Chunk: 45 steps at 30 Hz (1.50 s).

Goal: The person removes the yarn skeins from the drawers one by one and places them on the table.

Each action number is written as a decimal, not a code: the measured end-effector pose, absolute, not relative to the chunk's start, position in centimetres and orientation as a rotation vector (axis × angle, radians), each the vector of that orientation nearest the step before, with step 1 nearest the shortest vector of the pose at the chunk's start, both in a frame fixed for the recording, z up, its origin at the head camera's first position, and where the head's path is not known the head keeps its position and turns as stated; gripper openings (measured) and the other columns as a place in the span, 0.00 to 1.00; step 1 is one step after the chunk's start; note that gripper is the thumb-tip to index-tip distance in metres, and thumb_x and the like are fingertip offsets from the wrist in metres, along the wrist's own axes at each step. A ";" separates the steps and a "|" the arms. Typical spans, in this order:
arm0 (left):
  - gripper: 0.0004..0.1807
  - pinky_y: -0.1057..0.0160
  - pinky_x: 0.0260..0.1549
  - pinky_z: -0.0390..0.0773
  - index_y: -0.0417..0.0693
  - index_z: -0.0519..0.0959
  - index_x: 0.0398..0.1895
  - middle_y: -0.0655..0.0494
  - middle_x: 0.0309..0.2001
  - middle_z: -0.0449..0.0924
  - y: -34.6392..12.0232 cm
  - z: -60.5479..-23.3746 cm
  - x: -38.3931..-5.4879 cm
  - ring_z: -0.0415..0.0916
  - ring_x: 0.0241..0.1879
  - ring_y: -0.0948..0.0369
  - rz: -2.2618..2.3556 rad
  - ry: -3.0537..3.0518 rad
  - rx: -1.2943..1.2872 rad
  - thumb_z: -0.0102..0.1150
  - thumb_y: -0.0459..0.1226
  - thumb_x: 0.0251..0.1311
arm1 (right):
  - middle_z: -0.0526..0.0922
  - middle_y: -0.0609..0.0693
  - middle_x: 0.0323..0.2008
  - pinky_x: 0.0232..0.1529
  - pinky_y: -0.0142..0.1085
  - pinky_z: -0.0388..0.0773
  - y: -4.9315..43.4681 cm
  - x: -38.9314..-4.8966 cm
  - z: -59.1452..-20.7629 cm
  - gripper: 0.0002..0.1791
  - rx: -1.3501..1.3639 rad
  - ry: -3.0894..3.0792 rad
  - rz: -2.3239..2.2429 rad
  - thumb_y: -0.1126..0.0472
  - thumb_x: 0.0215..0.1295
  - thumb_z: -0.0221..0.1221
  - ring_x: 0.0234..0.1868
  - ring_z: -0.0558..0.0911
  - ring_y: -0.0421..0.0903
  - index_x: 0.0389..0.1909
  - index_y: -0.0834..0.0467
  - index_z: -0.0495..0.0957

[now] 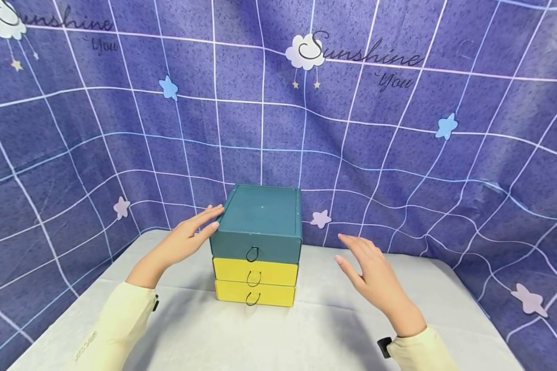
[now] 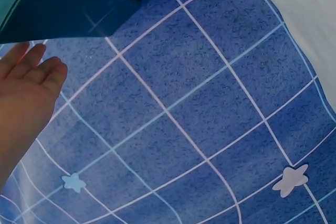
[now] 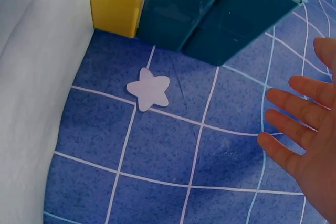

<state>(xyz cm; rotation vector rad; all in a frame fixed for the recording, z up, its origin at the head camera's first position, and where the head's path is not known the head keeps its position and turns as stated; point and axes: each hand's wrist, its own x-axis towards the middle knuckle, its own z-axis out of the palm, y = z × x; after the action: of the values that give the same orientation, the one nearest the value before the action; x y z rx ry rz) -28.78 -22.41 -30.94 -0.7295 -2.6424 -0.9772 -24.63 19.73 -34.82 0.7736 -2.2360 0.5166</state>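
A small stack of drawers (image 1: 260, 246) stands on the white table, with a dark teal drawer (image 1: 232, 247) on top and two yellow drawers (image 1: 232, 271) below it. Each front carries a thin dark loop pull (image 1: 252, 254). My left hand (image 1: 183, 239) is at the upper left side of the teal part, fingers extended and fingertips right at its edge. In the left wrist view those fingers lie beside the teal box (image 2: 68, 14). To the right of the stack, my right hand (image 1: 373, 273) hovers apart from it, fingers spread and holding nothing.
The white-covered table (image 1: 269, 340) lies under the stack. Behind and around it hangs a purple-blue cloth (image 1: 278, 129) with a grid, stars and clouds. Dark bands show at both wrists, beside the cream sleeves (image 1: 120, 319).
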 end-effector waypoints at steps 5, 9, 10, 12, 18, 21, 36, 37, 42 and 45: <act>0.29 0.40 0.68 0.47 0.48 0.59 0.74 0.52 0.74 0.53 -22.7 -30.5 -29.7 0.43 0.74 0.48 -1.064 -2.675 -0.763 0.41 0.49 0.74 | 0.78 0.53 0.57 0.57 0.53 0.69 19.3 -24.6 -34.7 0.25 0.794 -2.228 0.504 0.56 0.65 0.60 0.59 0.73 0.53 0.62 0.60 0.72; 0.29 0.38 0.68 0.46 0.47 0.58 0.74 0.48 0.75 0.50 -23.0 -30.1 -30.2 0.42 0.74 0.46 -1.118 -2.703 -0.803 0.42 0.47 0.74 | 0.77 0.53 0.57 0.58 0.54 0.68 19.0 -24.4 -34.6 0.25 0.813 -2.226 0.500 0.56 0.66 0.60 0.59 0.73 0.53 0.62 0.59 0.72; 0.29 0.38 0.68 0.47 0.47 0.58 0.74 0.48 0.75 0.50 -23.1 -30.1 -30.3 0.41 0.74 0.46 -1.125 -2.709 -0.815 0.43 0.46 0.74 | 0.77 0.53 0.57 0.58 0.54 0.68 18.9 -24.3 -34.6 0.25 0.819 -2.223 0.498 0.56 0.66 0.60 0.59 0.73 0.53 0.62 0.59 0.72; 0.28 0.38 0.67 0.48 0.46 0.59 0.74 0.47 0.75 0.50 -23.3 -30.0 -30.5 0.42 0.74 0.46 -1.141 -2.707 -0.846 0.44 0.44 0.74 | 0.77 0.53 0.57 0.58 0.54 0.68 18.7 -24.2 -34.6 0.25 0.829 -2.220 0.495 0.55 0.66 0.59 0.59 0.73 0.53 0.63 0.59 0.72; 0.28 0.38 0.66 0.51 0.46 0.60 0.73 0.47 0.74 0.51 -23.6 -30.1 -30.8 0.44 0.73 0.46 -1.187 -2.698 -0.886 0.46 0.43 0.73 | 0.77 0.52 0.58 0.59 0.54 0.68 18.2 -24.0 -34.4 0.26 0.861 -2.205 0.500 0.56 0.66 0.59 0.60 0.72 0.53 0.63 0.59 0.72; 0.29 0.39 0.66 0.52 0.48 0.60 0.73 0.48 0.74 0.52 -23.7 -30.1 -30.9 0.47 0.73 0.46 -1.205 -2.709 -0.866 0.47 0.46 0.73 | 0.77 0.52 0.58 0.60 0.53 0.67 17.8 -23.8 -34.1 0.26 0.885 -2.201 0.500 0.56 0.66 0.59 0.60 0.72 0.52 0.64 0.58 0.71; 0.29 0.40 0.66 0.56 0.49 0.60 0.73 0.50 0.74 0.54 -24.0 -30.3 -31.1 0.52 0.71 0.47 -1.249 -2.719 -0.864 0.47 0.47 0.72 | 0.78 0.51 0.56 0.63 0.44 0.67 13.0 -23.7 -32.8 0.24 1.128 -2.046 0.433 0.50 0.72 0.52 0.59 0.74 0.51 0.62 0.60 0.73; 0.29 0.40 0.66 0.56 0.49 0.60 0.73 0.50 0.74 0.54 -23.9 -30.3 -31.0 0.52 0.71 0.47 -1.256 -2.718 -0.864 0.47 0.47 0.72 | 0.78 0.52 0.56 0.63 0.44 0.67 12.5 -23.7 -32.7 0.24 1.156 -2.025 0.424 0.50 0.72 0.52 0.58 0.74 0.51 0.61 0.61 0.74; 0.30 0.41 0.66 0.56 0.49 0.60 0.73 0.49 0.74 0.54 -23.9 -30.3 -31.0 0.52 0.71 0.46 -1.263 -2.709 -0.867 0.47 0.47 0.72 | 0.79 0.52 0.53 0.61 0.41 0.70 9.7 -24.1 -32.3 0.22 1.278 -1.950 0.358 0.54 0.69 0.57 0.56 0.76 0.50 0.58 0.63 0.76; 0.30 0.40 0.65 0.56 0.47 0.59 0.74 0.47 0.73 0.54 -23.9 -30.3 -31.0 0.51 0.71 0.45 -1.268 -2.703 -0.871 0.47 0.47 0.72 | 0.80 0.51 0.52 0.61 0.39 0.70 8.1 -24.3 -32.2 0.21 1.323 -1.968 0.305 0.56 0.66 0.60 0.56 0.76 0.48 0.56 0.61 0.77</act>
<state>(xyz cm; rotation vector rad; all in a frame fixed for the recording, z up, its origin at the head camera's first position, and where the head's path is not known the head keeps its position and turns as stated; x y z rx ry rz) -30.96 -23.93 -30.33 -0.8707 -2.7031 -1.2677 -24.27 8.15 -32.23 1.3232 -1.9682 0.3052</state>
